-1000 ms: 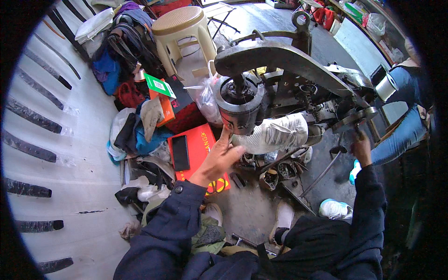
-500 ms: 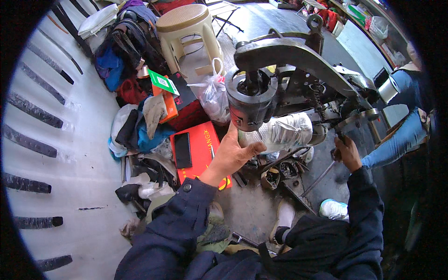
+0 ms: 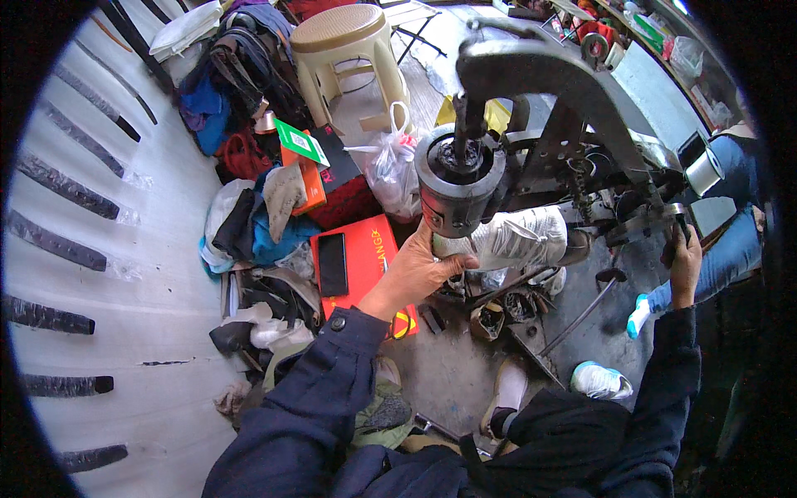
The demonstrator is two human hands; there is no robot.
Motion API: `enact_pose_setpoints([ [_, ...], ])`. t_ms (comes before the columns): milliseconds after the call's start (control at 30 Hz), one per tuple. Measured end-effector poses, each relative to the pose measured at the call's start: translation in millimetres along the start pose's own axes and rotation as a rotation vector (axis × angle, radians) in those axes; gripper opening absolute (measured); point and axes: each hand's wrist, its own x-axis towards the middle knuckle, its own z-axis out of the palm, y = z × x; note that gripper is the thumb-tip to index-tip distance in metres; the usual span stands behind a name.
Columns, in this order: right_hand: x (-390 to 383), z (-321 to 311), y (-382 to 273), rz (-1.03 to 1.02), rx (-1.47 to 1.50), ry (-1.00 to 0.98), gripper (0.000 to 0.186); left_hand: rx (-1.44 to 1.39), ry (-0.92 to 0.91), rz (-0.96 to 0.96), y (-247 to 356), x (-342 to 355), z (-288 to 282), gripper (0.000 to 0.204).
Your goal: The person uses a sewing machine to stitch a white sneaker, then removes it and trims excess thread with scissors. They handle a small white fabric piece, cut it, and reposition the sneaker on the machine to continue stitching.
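A dark metal hand-cranked sewing machine (image 3: pixel 564 91) of the shoe-repair kind stands before me. A white lace-up sneaker (image 3: pixel 527 239) sits under its round head, the rest of it reaching right along the machine's arm. My left hand (image 3: pixel 419 270) is closed on the sneaker's near left end, thumb on top and fingers partly hidden behind it. To the right, my right hand (image 3: pixel 685 264) wraps round the crank handle (image 3: pixel 682 222) at the machine's side. A spool of pale thread (image 3: pixel 704 170) is mounted beyond the crank.
A red box (image 3: pixel 369 253) with a black phone (image 3: pixel 333 264) lies left of the machine. Below are small containers of parts (image 3: pixel 487 319) and a white-and-blue shoe (image 3: pixel 599 380). A beige stool (image 3: pixel 340 46) stands behind. Another person's jeans-clad leg (image 3: pixel 730 249) is at the right.
My right hand has moved up and to the right with the crank. The machine's upper arm and head appear shifted slightly. My left hand stays on the sneaker.
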Motion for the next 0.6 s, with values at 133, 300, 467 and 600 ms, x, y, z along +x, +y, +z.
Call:
enact_pose_setpoints([
  [133, 12.8, -2.6, 50.6, 0.041, -0.305, 0.122, 0.021, 0.056, -0.025, -0.045, 8.0, -5.0, -7.4, 0.08],
  [300, -19.8, 34.8, 64.4, 0.292, -0.185, -0.164, 0.027, 0.064, 0.005, -0.075, 25.8, -3.9, -12.3, 0.092],
  [467, -48.7, 70.2, 42.8, 0.316, -0.164, -0.399, 0.033, 0.192, 0.194, 0.044, 31.5, 8.7, 14.9, 0.065],
  [600, -53.9, 79.0, 14.3, 0.38, -0.143, -0.445, 0.035, 0.239, 0.194, 0.174, 21.9, 11.3, 15.9, 0.056],
])
